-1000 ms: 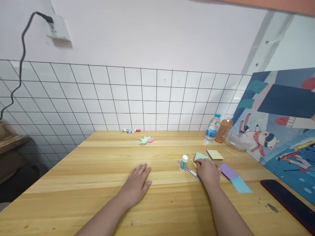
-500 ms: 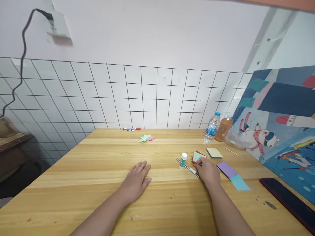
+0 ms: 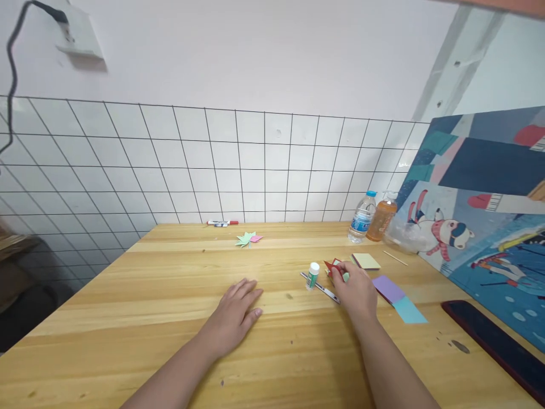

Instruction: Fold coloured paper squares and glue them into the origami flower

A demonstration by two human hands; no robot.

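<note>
My left hand (image 3: 236,312) lies flat on the wooden table with its fingers spread, holding nothing. Between the thumb and fingers of my right hand (image 3: 358,291) is a red paper piece (image 3: 330,267), one pointed corner sticking up to the left. Green paper (image 3: 346,277) shows under these fingers, mostly hidden by the hand. Just left of it a glue stick (image 3: 313,276) with a white cap stands upright. A slim silver pen-like tool (image 3: 330,294) lies slantwise beside the glue stick. A stack of pale yellow paper squares (image 3: 367,261) sits behind my right hand.
Purple paper (image 3: 388,288) and blue paper (image 3: 409,311) lie right of my hand, near a dark phone (image 3: 489,343). Bottles of water (image 3: 361,221) and orange drink (image 3: 382,220) stand by the wall. Green and pink folded paper (image 3: 246,240) and markers (image 3: 222,223) lie farther back.
My right hand has lifted the red paper off the small pile, tilting it up. The left hand stays put. The view has shifted slightly to the right.
</note>
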